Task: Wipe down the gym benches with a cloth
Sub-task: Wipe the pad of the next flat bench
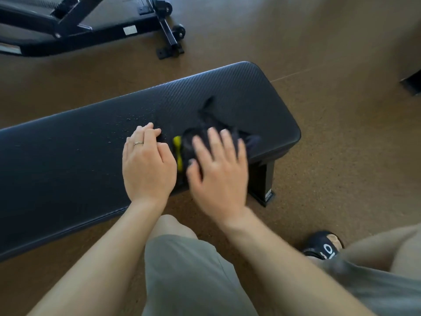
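A flat black padded bench (68, 156) crosses the view from the left edge to the right of centre. Spray droplets (136, 117) speckle its top. A dark crumpled cloth (209, 124) lies on the pad near the right end. My right hand (216, 169) presses on the cloth with fingers spread and straight, blurred by motion. My left hand (148, 165), wearing a ring, rests flat on the pad just left of the cloth, fingertips touching the surface. A yellow mark (177, 153) shows between the two hands; I cannot tell what it is.
A second black bench frame (91, 30) with small wheels stands on the brown floor at the top left. The bench's right leg (264, 183) is below the pad. My knee in grey shorts (182, 270) and a black sandal (323, 245) are close to the bench.
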The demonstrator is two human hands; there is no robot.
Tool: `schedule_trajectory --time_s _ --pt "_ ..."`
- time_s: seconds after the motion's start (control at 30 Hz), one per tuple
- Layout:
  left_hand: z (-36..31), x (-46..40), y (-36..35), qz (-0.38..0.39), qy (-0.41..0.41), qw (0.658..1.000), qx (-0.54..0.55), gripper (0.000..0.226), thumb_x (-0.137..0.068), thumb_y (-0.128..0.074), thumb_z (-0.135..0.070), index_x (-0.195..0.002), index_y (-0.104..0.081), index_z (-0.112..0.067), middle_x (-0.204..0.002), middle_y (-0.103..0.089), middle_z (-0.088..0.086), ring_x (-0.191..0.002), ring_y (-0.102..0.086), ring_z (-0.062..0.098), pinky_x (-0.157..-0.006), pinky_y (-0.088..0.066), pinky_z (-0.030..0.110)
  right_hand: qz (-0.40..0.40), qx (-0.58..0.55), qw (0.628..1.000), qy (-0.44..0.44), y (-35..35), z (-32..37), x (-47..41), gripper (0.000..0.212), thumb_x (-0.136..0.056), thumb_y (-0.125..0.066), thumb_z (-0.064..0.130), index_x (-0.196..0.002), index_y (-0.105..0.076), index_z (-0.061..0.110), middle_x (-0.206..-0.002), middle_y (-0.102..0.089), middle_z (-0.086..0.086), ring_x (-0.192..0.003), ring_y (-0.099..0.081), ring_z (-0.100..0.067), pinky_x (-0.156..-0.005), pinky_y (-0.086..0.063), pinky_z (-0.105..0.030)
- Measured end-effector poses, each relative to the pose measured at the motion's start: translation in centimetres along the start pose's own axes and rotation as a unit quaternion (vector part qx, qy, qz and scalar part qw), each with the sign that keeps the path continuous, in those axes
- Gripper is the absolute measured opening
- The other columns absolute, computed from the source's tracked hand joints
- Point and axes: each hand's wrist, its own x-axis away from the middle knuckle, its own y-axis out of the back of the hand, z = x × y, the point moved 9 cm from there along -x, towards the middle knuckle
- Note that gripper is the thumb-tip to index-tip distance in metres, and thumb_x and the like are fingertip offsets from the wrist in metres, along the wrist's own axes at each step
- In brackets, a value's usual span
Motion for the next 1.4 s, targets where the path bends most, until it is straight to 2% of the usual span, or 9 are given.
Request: schedule_trajectory --time_s 0.13,0.33,0.6,0.7,0.83,1.0,1.17,1.23,1.4 --pt "0.1 -0.1 0.0 0.003 -0.001 1.000 0.001 0.045 -0.101 -0.029 -0.022 -0.131 -0.061 -0.013 -0.149 -0.055 0.005 -0.146 -0.041 0.023 -0.123 -0.029 0.046 -0.083 -0.054 0.994 0.038 -0.5 0.9 1.0 0.041 -0.104 -0.047 0.037 -0.135 -0.067 0.021 -0.150 -0.056 -0.008 -0.146 -0.044 -0.028 -0.123 -0.025 -0.050" --pt "0.3 -0.1 0.1 0.017 -0.010 1.000 0.004 0.044 -0.100 -0.031 -0.020 -0.132 -0.060 -0.013 -0.150 -0.054 0.004 -0.146 -0.039 0.023 -0.122 -0.032 0.049 -0.187 -0.009 0.981 0.060 0.9 -6.1 -0.3 0.042 -0.105 -0.039 0.030 -0.122 -0.073 0.012 -0.137 -0.064 -0.014 -0.133 -0.056 -0.034 -0.118 -0.035 -0.049" --pt "0.3 0.1 0.2 0.010 -0.014 1.000 -0.001 0.045 -0.100 -0.031 -0.022 -0.134 -0.060 -0.015 -0.151 -0.053 0.003 -0.146 -0.040 0.022 -0.122 -0.032 0.049 -0.199 0.012 0.976 0.093 2.6 -13.4 -2.9 0.040 -0.106 -0.038 0.028 -0.124 -0.069 0.010 -0.137 -0.063 -0.013 -0.133 -0.055 -0.034 -0.113 -0.038 -0.051" --pt "0.3 0.3 0.2 0.005 -0.015 1.000 -0.001 0.046 -0.100 -0.030 -0.023 -0.133 -0.061 -0.014 -0.151 -0.054 0.004 -0.146 -0.041 0.023 -0.124 -0.030 0.047 -0.199 -0.035 0.979 0.032 3.6 -14.1 -3.6 0.032 -0.104 -0.046 0.025 -0.121 -0.070 0.012 -0.136 -0.064 -0.008 -0.133 -0.054 -0.030 -0.112 -0.038 -0.052" --pt "0.1 0.2 0.0 -0.003 -0.017 1.000 -0.020 0.046 -0.100 -0.029 -0.023 -0.132 -0.061 -0.011 -0.150 -0.054 0.007 -0.146 -0.042 0.025 -0.126 -0.023 0.041 -0.157 0.003 0.984 -0.088 2.6 -9.8 -2.7 0.037 -0.102 -0.048 0.035 -0.128 -0.070 0.021 -0.144 -0.059 -0.003 -0.141 -0.047 -0.025 -0.122 -0.024 -0.051" --pt "0.1 0.2 0.1 -0.003 -0.019 1.000 -0.023 0.041 -0.103 -0.033 -0.017 -0.133 -0.060 -0.012 -0.150 -0.054 0.007 -0.146 -0.042 0.024 -0.126 -0.024 0.043 -0.023 -0.027 0.997 0.064 0.0 0.1 -2.0 0.043 -0.105 -0.041 0.040 -0.141 -0.062 0.027 -0.154 -0.052 0.000 -0.149 -0.037 -0.020 -0.125 -0.019 -0.048" --pt "0.1 0.2 0.1 0.002 -0.023 0.999 -0.026 0.044 -0.102 -0.031 -0.019 -0.135 -0.060 -0.011 -0.151 -0.054 0.008 -0.146 -0.042 0.024 -0.126 -0.025 0.043 0.098 0.008 0.972 0.211 -1.0 -1.7 -5.6 0.050 -0.105 -0.032 0.044 -0.151 -0.050 0.033 -0.162 -0.041 -0.001 -0.153 -0.030 -0.021 -0.125 -0.021 -0.046" --pt "0.1 0.2 0.0 0.004 -0.020 0.999 -0.029 0.048 -0.100 -0.029 -0.021 -0.135 -0.060 -0.010 -0.151 -0.053 0.007 -0.147 -0.041 0.024 -0.126 -0.024 0.043 0.098 0.022 0.980 0.170 -1.4 -4.2 -9.8 0.055 -0.102 -0.028 0.046 -0.152 -0.049 0.034 -0.163 -0.039 -0.003 -0.153 -0.030 -0.024 -0.125 -0.021 -0.046" --pt "0.0 0.1 0.0 -0.003 -0.014 0.999 -0.033 0.048 -0.100 -0.029 -0.022 -0.133 -0.061 -0.011 -0.150 -0.055 0.007 -0.146 -0.042 0.024 -0.126 -0.024 0.041 0.170 0.048 0.983 0.059 -3.1 -5.3 -14.2 0.055 -0.106 -0.022 0.045 -0.161 -0.025 0.039 -0.172 -0.013 0.001 -0.159 -0.006 -0.021 -0.129 -0.004 -0.046"
